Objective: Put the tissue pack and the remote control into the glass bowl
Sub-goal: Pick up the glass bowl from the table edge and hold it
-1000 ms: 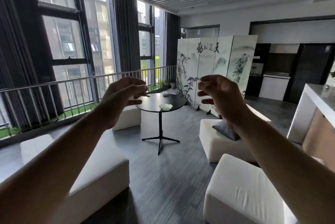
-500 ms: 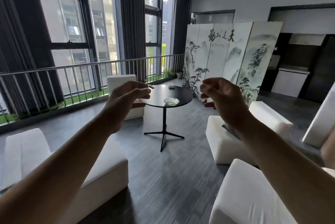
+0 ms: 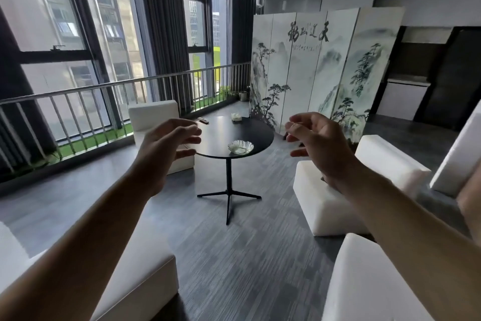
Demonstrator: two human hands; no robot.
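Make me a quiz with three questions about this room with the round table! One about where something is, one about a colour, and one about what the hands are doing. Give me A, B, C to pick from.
1. Where is the glass bowl?
A. On the floor
B. On the round table, near its front edge
C. On a white seat

2. What colour is the tabletop?
A. Black
B. Red
C. Yellow

3. What are the left hand and the right hand doing?
A. Both holding the remote control
B. One holding the tissue pack
C. Both raised, open and empty

Answers:
1. B, the bowl sits on the tabletop on the side nearest the camera.
2. A, the top looks dark black with a light sheen.
3. C, the fingers are curled loosely around nothing, and the remote and tissue pack lie at the far side of the table.
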